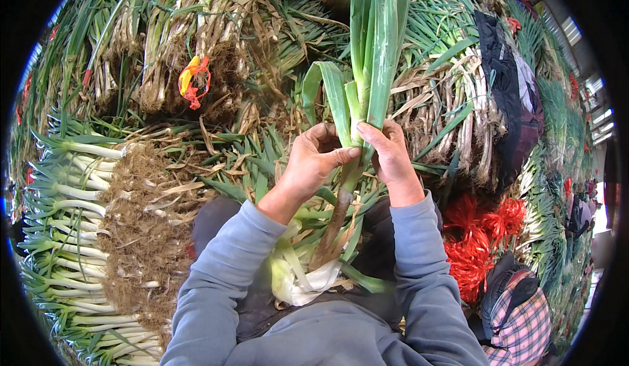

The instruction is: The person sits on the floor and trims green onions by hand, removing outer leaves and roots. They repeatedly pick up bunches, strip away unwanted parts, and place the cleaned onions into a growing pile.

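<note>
Both of my hands hold one large leek-like allium stalk [363, 91] in front of my chest. My left hand [314, 159] pinches a layer at its stem, thumb laid across it. On the other side, my right hand [390, 157] grips the stem with thumb and fingers around the leaf base. Broad green leaves rise past the top of the view. Below the hands the stem runs down brown and soiled, its lower end hidden among peelings. White and pale green peeled layers [314, 282] lie in my lap.
At left, a long row of cleaned white stalks [73, 267] lies beside a heap of brown roots [142, 248]. Tied unpeeled bundles [216, 46] stand ahead, more [447, 95] at right with a dark garment [506, 95]. Red plastic ties [476, 248] lie near a person in plaid [521, 312].
</note>
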Tool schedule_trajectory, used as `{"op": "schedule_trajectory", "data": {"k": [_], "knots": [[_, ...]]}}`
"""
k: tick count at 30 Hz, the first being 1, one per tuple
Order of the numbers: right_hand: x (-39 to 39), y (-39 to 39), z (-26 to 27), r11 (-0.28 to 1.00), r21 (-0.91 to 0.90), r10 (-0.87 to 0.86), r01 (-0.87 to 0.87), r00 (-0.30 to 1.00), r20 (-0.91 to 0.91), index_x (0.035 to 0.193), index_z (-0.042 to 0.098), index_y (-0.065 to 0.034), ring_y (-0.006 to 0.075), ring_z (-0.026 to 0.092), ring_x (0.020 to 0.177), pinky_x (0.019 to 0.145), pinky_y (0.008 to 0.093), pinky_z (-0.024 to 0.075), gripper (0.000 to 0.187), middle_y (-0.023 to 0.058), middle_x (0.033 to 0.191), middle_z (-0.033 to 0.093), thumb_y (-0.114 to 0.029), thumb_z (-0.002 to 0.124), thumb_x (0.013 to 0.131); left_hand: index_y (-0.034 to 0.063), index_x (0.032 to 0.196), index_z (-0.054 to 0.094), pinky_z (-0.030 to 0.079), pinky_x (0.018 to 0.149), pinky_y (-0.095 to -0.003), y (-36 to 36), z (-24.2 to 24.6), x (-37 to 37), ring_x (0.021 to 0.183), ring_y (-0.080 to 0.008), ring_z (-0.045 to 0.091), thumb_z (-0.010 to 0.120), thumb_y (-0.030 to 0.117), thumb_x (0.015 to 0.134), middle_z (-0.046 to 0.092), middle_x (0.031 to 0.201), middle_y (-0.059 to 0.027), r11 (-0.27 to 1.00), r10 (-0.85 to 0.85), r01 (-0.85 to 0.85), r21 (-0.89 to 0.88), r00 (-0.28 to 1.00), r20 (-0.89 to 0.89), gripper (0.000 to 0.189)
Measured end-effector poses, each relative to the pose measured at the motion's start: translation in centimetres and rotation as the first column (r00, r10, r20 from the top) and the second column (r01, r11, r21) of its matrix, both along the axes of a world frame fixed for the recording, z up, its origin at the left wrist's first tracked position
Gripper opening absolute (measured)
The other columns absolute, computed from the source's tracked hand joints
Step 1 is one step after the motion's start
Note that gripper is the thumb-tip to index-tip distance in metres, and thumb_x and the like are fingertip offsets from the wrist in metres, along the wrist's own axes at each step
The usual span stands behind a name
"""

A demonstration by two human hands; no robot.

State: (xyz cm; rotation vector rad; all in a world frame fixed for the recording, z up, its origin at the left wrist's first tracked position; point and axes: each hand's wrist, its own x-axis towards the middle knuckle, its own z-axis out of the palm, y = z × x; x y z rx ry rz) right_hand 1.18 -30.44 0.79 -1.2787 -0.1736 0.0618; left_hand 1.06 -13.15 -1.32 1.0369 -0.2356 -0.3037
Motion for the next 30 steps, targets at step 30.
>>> {"op": "schedule_trajectory", "data": {"k": [30], "knots": [[0.9,-3.4,-2.0,0.975,-0.024,-0.223,0.222,0.970,-0.097,0.101,0.068,-0.0005,0.0086,0.060,0.077,0.069,0.0243,0.0477,0.019,0.0012,0.089,0.066,-0.019,0.067,0.095,0.0000,0.100,0.062,0.048,0.081,-0.0276,1.5,-0.3,-2.7,0.088,-0.0107,0.057,0.071,0.003,0.087,0.062,0.093,-0.0025,0.919,-0.262,0.186,0.348,0.947,0.185,0.016]]}}
